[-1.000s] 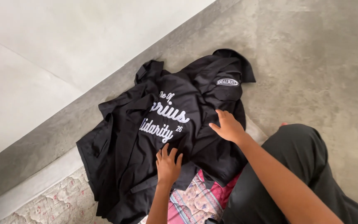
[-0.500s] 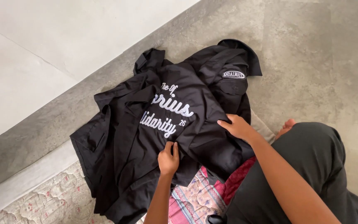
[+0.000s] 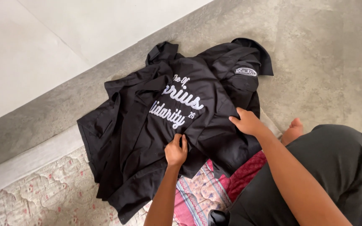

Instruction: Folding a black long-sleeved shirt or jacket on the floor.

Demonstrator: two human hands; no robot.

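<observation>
A shirt (image 3: 177, 125) lies spread on the floor (image 3: 323, 54), partly on bare floor and partly over the edge of a quilted mat (image 3: 30, 201) at its near left. A patterned cloth (image 3: 197, 196) lies under the shirt's near edge, on the mat's right side. The left hand (image 3: 176, 151) rests on the shirt's near hem; the right hand (image 3: 248, 122) rests on the shirt further right. The person's knee (image 3: 336, 159) is right of the shirt. A wall (image 3: 42, 42) runs behind, beyond the shirt's far left.
</observation>
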